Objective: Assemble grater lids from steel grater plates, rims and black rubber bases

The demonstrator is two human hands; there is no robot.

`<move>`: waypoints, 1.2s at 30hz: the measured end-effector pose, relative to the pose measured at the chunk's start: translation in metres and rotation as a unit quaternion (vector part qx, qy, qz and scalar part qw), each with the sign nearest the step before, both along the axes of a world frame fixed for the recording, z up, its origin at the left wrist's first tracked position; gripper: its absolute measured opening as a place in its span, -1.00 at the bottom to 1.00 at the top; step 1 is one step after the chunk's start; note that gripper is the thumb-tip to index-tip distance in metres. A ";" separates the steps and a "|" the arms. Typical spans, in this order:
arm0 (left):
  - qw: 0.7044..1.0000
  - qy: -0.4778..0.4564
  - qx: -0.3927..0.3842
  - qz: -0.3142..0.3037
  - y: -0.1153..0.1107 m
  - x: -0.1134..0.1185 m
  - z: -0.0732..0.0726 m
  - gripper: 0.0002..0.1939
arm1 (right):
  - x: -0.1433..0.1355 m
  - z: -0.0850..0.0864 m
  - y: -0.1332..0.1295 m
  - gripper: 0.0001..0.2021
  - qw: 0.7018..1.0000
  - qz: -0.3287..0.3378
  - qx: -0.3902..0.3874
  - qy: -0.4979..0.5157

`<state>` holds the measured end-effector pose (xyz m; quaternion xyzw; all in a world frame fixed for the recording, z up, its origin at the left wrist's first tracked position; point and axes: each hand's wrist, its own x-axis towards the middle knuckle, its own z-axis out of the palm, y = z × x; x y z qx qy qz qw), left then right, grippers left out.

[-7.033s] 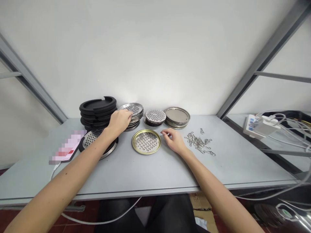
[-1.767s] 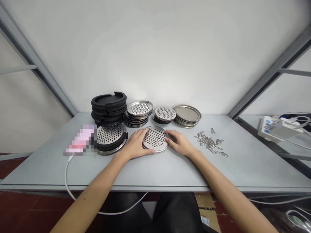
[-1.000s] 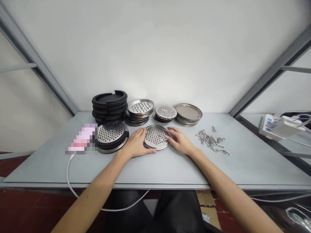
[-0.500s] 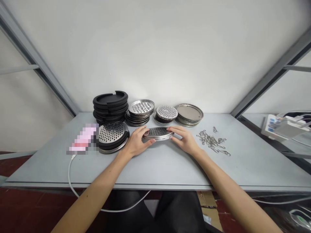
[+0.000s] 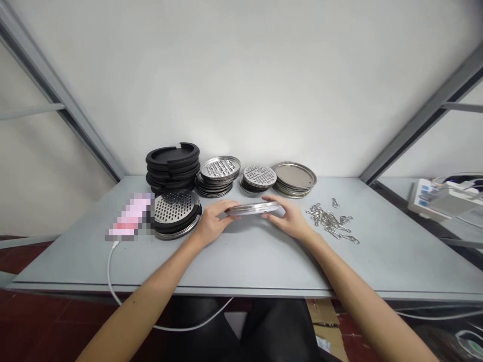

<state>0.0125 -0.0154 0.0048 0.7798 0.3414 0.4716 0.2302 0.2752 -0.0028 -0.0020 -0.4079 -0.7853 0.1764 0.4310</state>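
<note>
A thin stack of round metal discs (image 5: 252, 208) is held up over the table, seen nearly edge-on. My left hand (image 5: 216, 221) grips its left edge between thumb and fingers. At the right edge, my right hand (image 5: 287, 217) closes on the same stack. Left of my left hand lies a perforated metal grater disc (image 5: 174, 207) on a black ring, with metal discs under it. Behind the held stack stand a pile of grater discs (image 5: 221, 167), a smaller pile topped by a perforated disc (image 5: 260, 176) and a pile of plain metal plates (image 5: 295, 175).
Black rings (image 5: 172, 163) are stacked at the back left. A blurred pink object (image 5: 130, 216) with a white cable lies at the left. Metal clips (image 5: 329, 221) are scattered at the right. A white power strip (image 5: 426, 201) sits beyond the right frame post.
The held disc stack has tilted, so its perforated top face no longer shows and its rim faces me. Both hands have turned slightly with it.
</note>
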 end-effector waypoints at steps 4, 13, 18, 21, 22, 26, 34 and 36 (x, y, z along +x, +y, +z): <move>0.999 -0.032 -0.028 0.020 0.001 0.003 0.002 -0.72 | -0.001 0.001 -0.002 -0.79 0.999 0.020 -0.025 0.039; 0.986 0.048 0.144 0.076 -0.005 0.000 0.006 -0.55 | -0.002 -0.004 -0.003 -0.76 0.990 -0.028 0.139 -0.004; 0.986 0.041 0.145 0.065 -0.004 0.002 -0.001 -0.71 | -0.003 -0.004 -0.003 -0.74 0.988 -0.041 0.150 -0.015; 0.986 -0.013 0.130 0.105 -0.003 0.003 -0.004 -0.72 | -0.003 -0.004 0.000 -0.60 0.991 -0.078 0.105 0.016; 0.986 -0.034 0.115 0.117 -0.002 0.004 -0.005 -0.71 | -0.003 -0.005 0.001 -0.55 0.993 -0.080 0.081 0.023; 0.986 -0.117 0.038 0.112 0.002 0.004 -0.007 -0.64 | -0.004 -0.006 0.005 -0.62 0.999 -0.016 -0.012 0.047; 0.993 -0.040 0.050 0.099 0.002 0.004 0.000 -0.65 | -0.002 -0.005 0.004 -0.69 0.994 -0.038 0.022 0.095; 0.991 0.013 0.096 0.097 -0.003 0.004 0.004 -0.61 | 0.000 -0.004 0.003 -0.71 0.994 -0.056 0.068 0.068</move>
